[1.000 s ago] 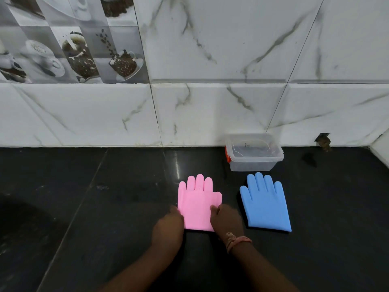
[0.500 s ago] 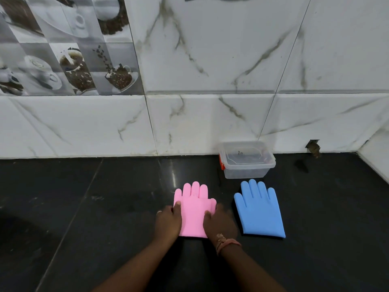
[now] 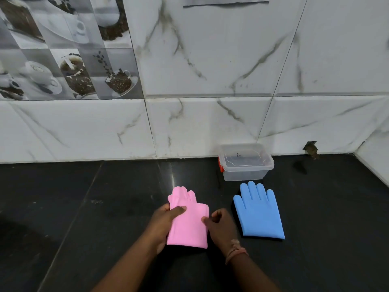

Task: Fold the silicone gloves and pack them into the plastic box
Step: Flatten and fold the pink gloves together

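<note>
A pink silicone glove [image 3: 189,224] is lifted off the black counter and partly folded lengthwise, fingers pointing to the wall. My left hand [image 3: 166,220] grips its left edge, thumb on top. My right hand [image 3: 221,226] pinches its right edge with curled fingers. A blue silicone glove [image 3: 260,211] lies flat on the counter to the right. Behind the blue glove stands a clear plastic box [image 3: 245,162] with an orange latch, a clear lid on it.
The black counter [image 3: 84,228] ends at a white marble-tiled wall [image 3: 189,127] at the back and a wall corner at the far right. A small hole in the wall [image 3: 310,147] sits right of the box.
The pink glove lay flat with both hands on its lower corners. Now it is lifted, its thumb side turned in, and my left thumb lies on top. The camera has tilted up.
</note>
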{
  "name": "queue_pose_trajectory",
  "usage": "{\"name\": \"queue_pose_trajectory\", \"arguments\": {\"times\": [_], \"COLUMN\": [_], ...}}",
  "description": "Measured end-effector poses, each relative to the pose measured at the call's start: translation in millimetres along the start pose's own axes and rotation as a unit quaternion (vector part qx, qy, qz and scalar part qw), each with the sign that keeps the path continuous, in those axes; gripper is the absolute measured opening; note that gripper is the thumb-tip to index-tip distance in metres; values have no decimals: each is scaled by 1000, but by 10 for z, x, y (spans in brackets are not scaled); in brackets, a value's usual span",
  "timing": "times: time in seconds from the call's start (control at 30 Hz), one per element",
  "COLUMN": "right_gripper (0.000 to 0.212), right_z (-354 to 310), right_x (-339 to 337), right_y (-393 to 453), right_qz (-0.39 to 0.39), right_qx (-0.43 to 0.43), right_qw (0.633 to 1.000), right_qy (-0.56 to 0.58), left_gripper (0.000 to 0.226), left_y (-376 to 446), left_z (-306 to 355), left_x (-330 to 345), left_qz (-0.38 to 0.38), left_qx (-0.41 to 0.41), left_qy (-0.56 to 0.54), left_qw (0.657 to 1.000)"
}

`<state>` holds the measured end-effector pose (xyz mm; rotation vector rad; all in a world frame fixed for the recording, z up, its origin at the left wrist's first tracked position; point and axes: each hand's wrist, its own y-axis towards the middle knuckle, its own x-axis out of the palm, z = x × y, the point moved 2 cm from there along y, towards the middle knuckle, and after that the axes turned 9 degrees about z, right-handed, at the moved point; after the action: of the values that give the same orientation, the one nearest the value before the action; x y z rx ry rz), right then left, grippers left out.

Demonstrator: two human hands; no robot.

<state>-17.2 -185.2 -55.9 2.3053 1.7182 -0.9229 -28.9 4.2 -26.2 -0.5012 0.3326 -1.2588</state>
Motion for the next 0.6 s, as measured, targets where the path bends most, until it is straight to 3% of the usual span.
{"name": "queue_pose_trajectory", "arguments": {"times": [0.07, 0.13, 0.23, 0.3, 0.4, 0.5, 0.6], "right_gripper": [22, 17, 10, 18, 36, 45, 61], "right_z": [-141, -299, -408, -425, -366, -222, -88], "right_x": [-24, -28, -26, -65, -231, -399, -447], "right_y": [-111, -200, -229, -246, -215, -149, -141], "right_qz": [63, 51, -26, -67, -111, -121, -141], "right_qx": [-86, -133, -52, 40, 122, 100, 86], "right_qw": [992, 989, 993, 971, 909, 918, 916], "right_qy": [-73, -30, 101, 226, 382, 365, 366], "left_gripper": [17, 19, 37, 43, 42, 35, 24], "left_y": [-78, -203, -384, -487, -612, -691, -717], "left_z": [74, 161, 266, 307, 233, 79, 93], "left_x": [118, 273, 492, 591, 697, 734, 629], "left_qz": [53, 102, 127, 123, 66, 30, 65], "left_qx": [97, 187, 262, 281, 294, 317, 304], "left_qy": [117, 226, 332, 377, 383, 382, 240], "left_qw": [987, 951, 897, 874, 873, 868, 920]}}
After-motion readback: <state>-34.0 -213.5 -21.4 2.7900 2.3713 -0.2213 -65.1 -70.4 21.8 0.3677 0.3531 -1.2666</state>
